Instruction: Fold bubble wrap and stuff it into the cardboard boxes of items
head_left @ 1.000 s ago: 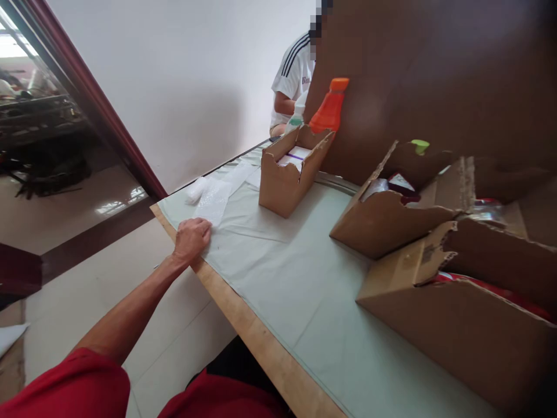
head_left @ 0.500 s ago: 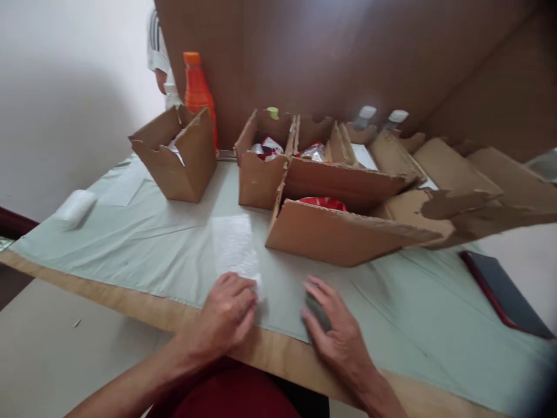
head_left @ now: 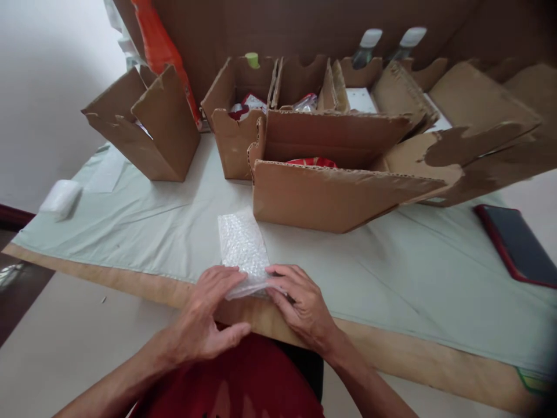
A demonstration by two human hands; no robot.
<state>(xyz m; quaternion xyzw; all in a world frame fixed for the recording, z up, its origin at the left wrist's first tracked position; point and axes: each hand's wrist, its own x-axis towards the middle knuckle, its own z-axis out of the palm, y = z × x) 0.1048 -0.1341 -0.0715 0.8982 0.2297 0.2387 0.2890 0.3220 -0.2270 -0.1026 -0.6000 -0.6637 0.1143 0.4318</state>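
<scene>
A clear sheet of bubble wrap (head_left: 244, 241) lies on the cloth, its near end bunched and lifted a little at the table's front edge. My left hand (head_left: 209, 313) rests its fingertips on the left of that near end, fingers stretched and thumb spread away, so it is open. At the near right corner, my right hand (head_left: 300, 299) pinches the wrap between thumb and fingers. Just beyond the sheet stands a long cardboard box (head_left: 313, 197) with something red inside, mostly hidden by the box's front wall.
Several open cardboard bins (head_left: 239, 139) line the back, and a separate carton (head_left: 161, 145) stands to the left. Behind are an orange bottle (head_left: 161, 49) and white-capped bottles (head_left: 369, 43). A roll of bubble wrap (head_left: 61, 199) lies far left, a dark red-edged phone (head_left: 520, 244) far right.
My right hand has moved left from the bare cloth and taken hold of the wrap's near corner. My left hand has opened, thumb spreading. The view has tilted downward.
</scene>
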